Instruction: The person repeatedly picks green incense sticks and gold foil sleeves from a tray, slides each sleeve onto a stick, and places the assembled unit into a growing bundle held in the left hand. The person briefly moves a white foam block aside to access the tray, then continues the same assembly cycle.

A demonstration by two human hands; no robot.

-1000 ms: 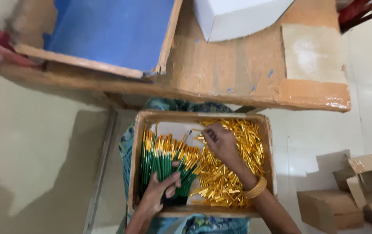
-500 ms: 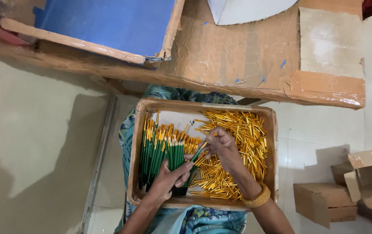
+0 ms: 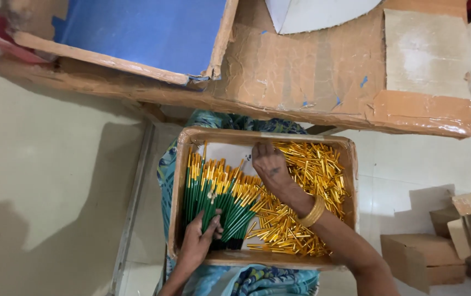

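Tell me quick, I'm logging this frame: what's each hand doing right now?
Left hand: closed around the bundle of green sticks.
Right hand: palm down over the gold tubes, fingers bent; whether it grips anything cannot be told.

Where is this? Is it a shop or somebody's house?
Probably a small home workshop. A tray on the person's lap holds green sticks and loose gold tubes; a taped cardboard table and boxes stand on the floor.
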